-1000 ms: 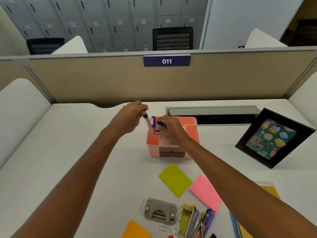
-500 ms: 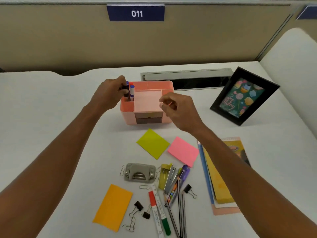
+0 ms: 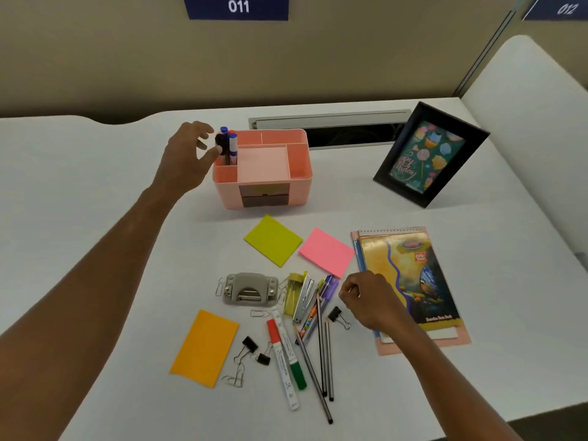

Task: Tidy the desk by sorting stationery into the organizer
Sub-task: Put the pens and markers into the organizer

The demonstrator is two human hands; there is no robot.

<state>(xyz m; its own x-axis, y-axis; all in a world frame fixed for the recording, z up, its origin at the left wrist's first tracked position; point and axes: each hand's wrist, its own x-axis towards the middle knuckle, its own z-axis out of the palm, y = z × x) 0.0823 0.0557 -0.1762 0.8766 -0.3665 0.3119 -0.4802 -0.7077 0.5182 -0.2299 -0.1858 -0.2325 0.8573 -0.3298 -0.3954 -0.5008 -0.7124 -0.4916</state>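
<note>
Your left hand (image 3: pixel 187 157) is at the organizer (image 3: pixel 264 168), toward the worktop's far edge; its grip is apart, fingers spread beside the black-capped marker (image 3: pixel 220 142) standing with the blue markers (image 3: pixel 233 144) in the back-left compartment; whether a fingertip touches the cap, cannot tell. Your right hand (image 3: pixel 369 300) hovers near the front edge over the loose pile, grip drawn together with nothing visibly in it, just beside the purple pens (image 3: pixel 327 286) and a binder clip (image 3: pixel 334 313). Risk: the left fingers catch the tall markers on the way out and tip them; the pencils (image 3: pixel 324 354) and pens overlap, so lifting one may drag or roll neighbours toward the front edge; paper clips (image 3: pixel 259 313) are easily scattered.
</note>
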